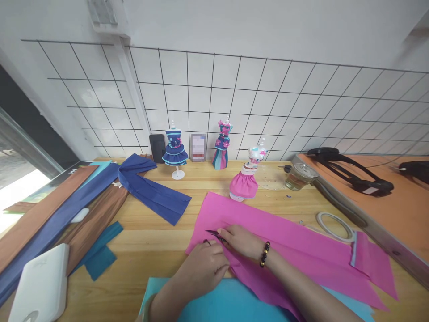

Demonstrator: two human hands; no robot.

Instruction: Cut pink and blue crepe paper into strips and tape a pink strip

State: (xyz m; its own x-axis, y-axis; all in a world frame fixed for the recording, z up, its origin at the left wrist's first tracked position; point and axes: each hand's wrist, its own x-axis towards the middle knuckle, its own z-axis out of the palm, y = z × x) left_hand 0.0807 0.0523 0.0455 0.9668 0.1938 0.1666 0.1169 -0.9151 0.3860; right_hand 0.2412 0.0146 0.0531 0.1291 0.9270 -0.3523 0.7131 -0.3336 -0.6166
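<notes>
Just below the frame's centre, the right hand (239, 239) has its grip wrapped around dark scissors (212, 233), over pink fabric (288, 237) spreading to the lower right of the worktop (147, 248). The left hand (208, 264) curls at the fabric's left end; whether it's pinching, I can't tell.

Cloth (268, 219) on table (144, 250); dress forms (222, 144) behind; fabric strips (55, 203) left; tape roll (350, 233) right, glass (300, 177) behind it
</notes>
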